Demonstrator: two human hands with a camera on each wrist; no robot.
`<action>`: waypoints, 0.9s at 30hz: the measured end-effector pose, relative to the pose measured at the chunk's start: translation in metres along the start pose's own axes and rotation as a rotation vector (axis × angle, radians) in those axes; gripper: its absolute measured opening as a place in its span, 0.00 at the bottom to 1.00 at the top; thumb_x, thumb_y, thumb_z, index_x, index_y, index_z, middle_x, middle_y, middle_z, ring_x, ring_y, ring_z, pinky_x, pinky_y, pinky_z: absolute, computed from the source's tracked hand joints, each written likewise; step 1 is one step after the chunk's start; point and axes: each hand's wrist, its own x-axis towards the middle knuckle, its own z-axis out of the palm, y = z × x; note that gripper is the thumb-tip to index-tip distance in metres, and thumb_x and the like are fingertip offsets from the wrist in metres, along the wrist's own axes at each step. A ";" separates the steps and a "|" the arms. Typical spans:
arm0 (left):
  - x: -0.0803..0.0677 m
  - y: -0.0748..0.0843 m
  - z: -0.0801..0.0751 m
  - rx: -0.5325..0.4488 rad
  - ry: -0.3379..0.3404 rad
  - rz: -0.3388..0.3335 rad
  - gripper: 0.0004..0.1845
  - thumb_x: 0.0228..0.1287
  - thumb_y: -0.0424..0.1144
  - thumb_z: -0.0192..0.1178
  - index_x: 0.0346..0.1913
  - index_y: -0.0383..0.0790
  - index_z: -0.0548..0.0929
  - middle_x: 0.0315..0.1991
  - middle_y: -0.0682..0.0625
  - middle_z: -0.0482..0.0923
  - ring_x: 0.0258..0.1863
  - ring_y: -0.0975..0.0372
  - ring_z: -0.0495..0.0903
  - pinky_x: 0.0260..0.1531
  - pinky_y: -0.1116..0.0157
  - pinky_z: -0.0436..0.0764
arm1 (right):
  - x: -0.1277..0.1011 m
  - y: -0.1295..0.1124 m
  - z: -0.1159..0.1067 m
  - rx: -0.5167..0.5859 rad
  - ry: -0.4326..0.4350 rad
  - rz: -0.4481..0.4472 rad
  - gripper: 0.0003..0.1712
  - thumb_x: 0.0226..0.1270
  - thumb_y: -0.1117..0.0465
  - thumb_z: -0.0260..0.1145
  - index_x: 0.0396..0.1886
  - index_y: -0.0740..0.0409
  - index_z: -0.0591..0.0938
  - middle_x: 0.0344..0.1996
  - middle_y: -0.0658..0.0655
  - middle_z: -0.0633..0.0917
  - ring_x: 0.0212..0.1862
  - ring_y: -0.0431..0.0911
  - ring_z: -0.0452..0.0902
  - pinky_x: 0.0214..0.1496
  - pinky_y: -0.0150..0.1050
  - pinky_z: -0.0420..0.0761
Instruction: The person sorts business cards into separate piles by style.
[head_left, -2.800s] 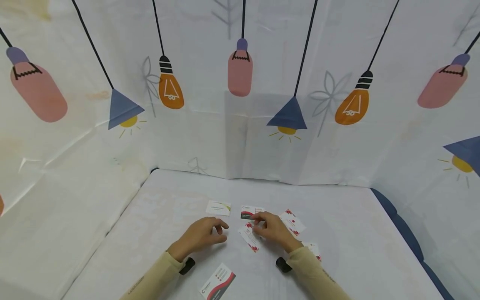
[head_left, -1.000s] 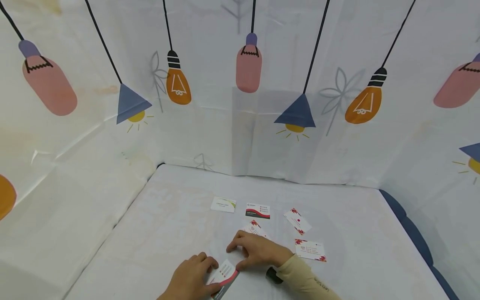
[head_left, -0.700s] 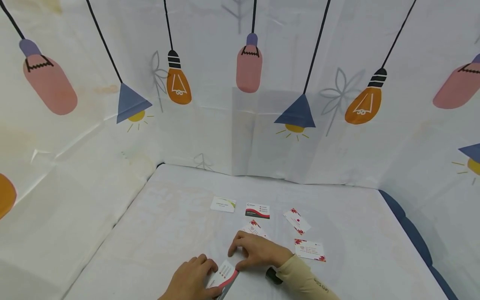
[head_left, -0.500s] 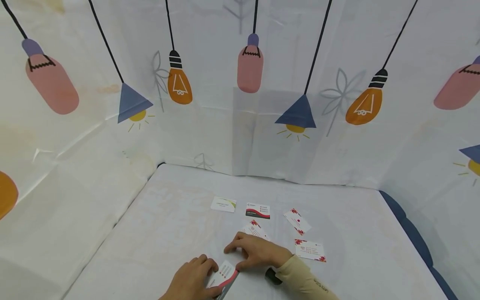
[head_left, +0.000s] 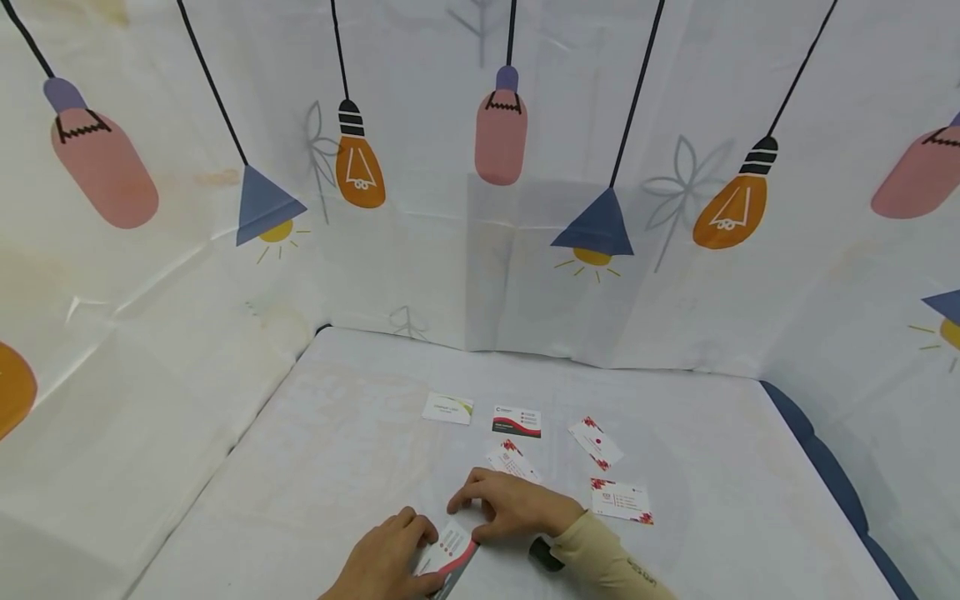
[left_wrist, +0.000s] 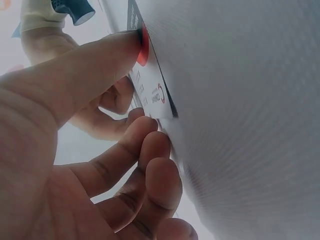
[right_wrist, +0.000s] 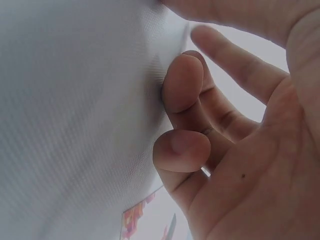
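Observation:
A business card (head_left: pixel 448 546), white with a red wave and a dark band, lies slanted on the white tabletop at the front. My left hand (head_left: pixel 378 557) holds it: in the left wrist view the thumb (left_wrist: pixel 120 42) presses across the red band, and the fingertips (left_wrist: pixel 150 130) sit close by the card's near end. My right hand (head_left: pixel 517 502) is at the card's far right corner, its thumb against the edge and its index finger bent just beyond the corner. In the right wrist view the other fingers (right_wrist: pixel 182 85) are loosely bent down to the table surface.
Farther back lie a white and green card (head_left: pixel 447 408), a red and dark card (head_left: pixel 516 422) and several red-flowered cards (head_left: pixel 596 442), one partly hidden by the right hand. A printed white sheet (head_left: pixel 420 267) rises behind the table (head_left: pixel 315 450).
Both hands have come down toward me to the front card, which the left hand now holds. Over the last second the hands hardly move; the right index finger shifts slightly.

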 end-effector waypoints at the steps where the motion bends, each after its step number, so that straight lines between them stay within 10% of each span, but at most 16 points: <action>1: 0.000 0.000 0.000 0.000 0.002 0.004 0.23 0.49 0.59 0.76 0.41 0.53 0.80 0.34 0.62 0.68 0.29 0.71 0.66 0.29 0.67 0.69 | 0.000 0.000 0.000 -0.001 -0.001 0.002 0.24 0.59 0.61 0.76 0.56 0.43 0.85 0.44 0.42 0.76 0.30 0.29 0.69 0.37 0.24 0.73; 27: 0.001 0.001 -0.001 0.022 0.030 0.023 0.24 0.48 0.56 0.77 0.41 0.53 0.77 0.30 0.65 0.67 0.28 0.71 0.65 0.29 0.67 0.69 | 0.005 -0.001 0.002 0.143 -0.037 -0.014 0.19 0.63 0.64 0.72 0.51 0.45 0.81 0.40 0.38 0.82 0.32 0.31 0.73 0.36 0.26 0.76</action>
